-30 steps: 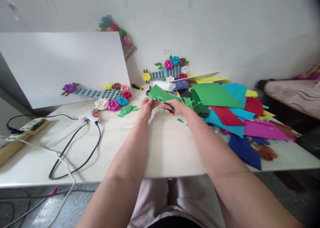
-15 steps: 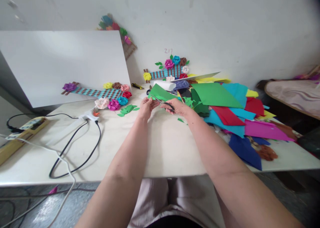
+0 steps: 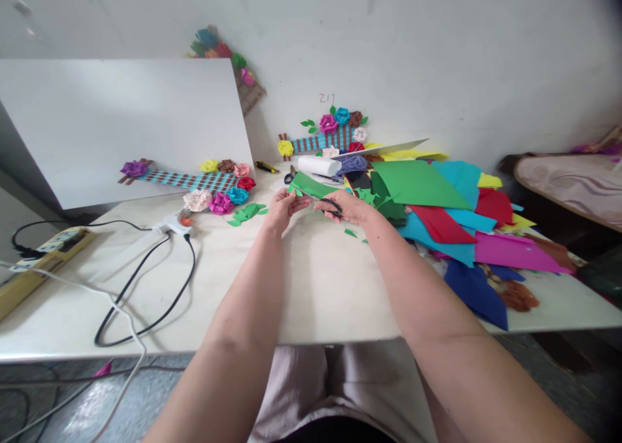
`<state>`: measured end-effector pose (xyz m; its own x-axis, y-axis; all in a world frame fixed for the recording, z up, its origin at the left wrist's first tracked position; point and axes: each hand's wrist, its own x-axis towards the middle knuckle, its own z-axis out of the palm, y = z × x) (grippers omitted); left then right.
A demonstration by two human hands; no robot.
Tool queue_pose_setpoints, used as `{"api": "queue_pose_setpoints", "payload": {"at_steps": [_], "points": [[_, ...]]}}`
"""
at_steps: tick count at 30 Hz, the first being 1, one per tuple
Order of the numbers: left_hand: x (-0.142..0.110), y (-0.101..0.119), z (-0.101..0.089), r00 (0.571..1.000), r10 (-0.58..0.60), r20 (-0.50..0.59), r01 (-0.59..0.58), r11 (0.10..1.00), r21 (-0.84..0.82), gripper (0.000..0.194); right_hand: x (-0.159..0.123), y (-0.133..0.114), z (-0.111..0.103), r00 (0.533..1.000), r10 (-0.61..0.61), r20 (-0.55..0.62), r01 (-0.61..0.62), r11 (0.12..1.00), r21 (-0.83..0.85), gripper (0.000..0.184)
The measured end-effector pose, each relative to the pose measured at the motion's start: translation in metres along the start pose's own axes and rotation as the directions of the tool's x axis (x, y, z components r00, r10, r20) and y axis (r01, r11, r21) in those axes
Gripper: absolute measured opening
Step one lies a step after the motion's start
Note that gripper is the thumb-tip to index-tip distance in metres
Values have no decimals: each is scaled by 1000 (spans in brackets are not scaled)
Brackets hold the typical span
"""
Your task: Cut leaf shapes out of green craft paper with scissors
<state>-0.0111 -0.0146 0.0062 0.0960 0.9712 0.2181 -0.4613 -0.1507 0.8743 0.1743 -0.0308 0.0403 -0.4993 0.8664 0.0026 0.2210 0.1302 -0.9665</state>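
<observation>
Green paper (image 3: 315, 186) mid-frame: we pinch it in our left hand (image 3: 282, 212), grip black-handled scissors (image 3: 334, 204) against it in our right hand (image 3: 348, 210), leaf cutouts (image 3: 249, 212) left of centre.

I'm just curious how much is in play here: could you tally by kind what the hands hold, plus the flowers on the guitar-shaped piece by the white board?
Scissors in the right hand: 1
Green sheet in the left hand, layers can't be told: 1
Flowers on the guitar-shaped piece: 8
Total: 10
</observation>
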Motion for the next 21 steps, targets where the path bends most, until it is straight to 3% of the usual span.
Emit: {"api": "queue_pose_setpoints", "payload": {"at_steps": [11, 21], "points": [[-5, 6, -2, 984, -75, 160, 57, 992, 115, 18, -16, -8, -17, 986, 139, 90, -141, 990, 9, 22], [-6, 5, -4, 977, -82, 199, 61, 992, 110, 16, -8, 7, -21, 988, 88, 127, -83, 995, -45, 21]]}}
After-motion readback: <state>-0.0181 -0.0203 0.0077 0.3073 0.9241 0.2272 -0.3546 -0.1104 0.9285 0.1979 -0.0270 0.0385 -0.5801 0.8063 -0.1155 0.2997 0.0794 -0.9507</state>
